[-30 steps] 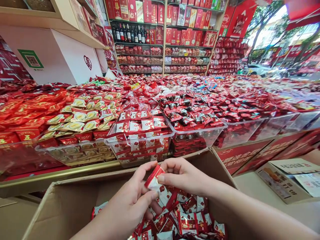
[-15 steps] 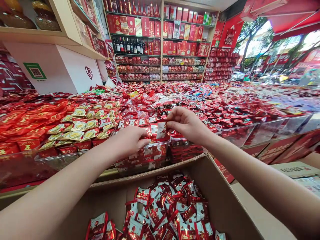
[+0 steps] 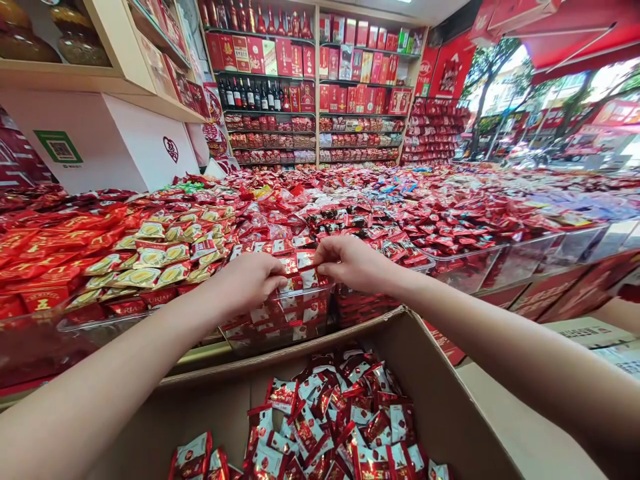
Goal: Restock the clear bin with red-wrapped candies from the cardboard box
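Note:
Both hands hover over a clear plastic bin (image 3: 280,320) filled with red and white candy packets. My left hand (image 3: 250,280) and my right hand (image 3: 350,261) each pinch an end of one flat red and white packet (image 3: 303,267) held just above the bin's contents. Below my arms stands an open cardboard box (image 3: 440,393) holding several more packets of the same kind (image 3: 340,420).
Clear bins of red sweets cover the long display counter: gold and red durian packets (image 3: 165,250) to the left, dark red ones (image 3: 380,233) to the right. Wall shelves (image 3: 320,87) hold red boxes and bottles. A printed carton (image 3: 590,333) lies at right.
Both hands rose out of the cardboard box with a packet and moved forward over the clear bin. Since half a second ago the packet has dropped lower and lies flat between them.

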Available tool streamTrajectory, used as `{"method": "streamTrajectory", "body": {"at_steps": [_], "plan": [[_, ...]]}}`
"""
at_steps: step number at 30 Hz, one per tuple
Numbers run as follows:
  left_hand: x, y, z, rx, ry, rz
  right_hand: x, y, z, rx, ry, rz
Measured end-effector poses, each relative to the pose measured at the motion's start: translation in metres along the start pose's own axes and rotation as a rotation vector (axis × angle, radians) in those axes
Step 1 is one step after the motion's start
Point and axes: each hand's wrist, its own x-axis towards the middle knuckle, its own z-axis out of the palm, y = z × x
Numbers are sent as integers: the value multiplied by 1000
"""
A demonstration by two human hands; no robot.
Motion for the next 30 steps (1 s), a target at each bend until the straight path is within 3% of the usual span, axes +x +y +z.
{"method": "streamTrajectory", "body": {"at_steps": [4, 12, 17, 20, 24, 30], "plan": [[0, 1, -4, 4, -27, 7, -4, -3, -5, -309, 8, -7], [7, 2, -5, 34, -68, 8, 3, -23, 0, -704, -152, -33], [7, 3, -5, 59, -81, 18, 9, -22, -4, -635, -264, -63], [7, 1, -5, 72, -89, 19, 10, -20, -9, -589, -265, -76], [8, 0, -5, 91, -117, 27, 10, -24, -12, -662, -224, -92], [12, 5, -6, 131, -168, 53, 13, -32, -8, -796, -340, -147]]}}
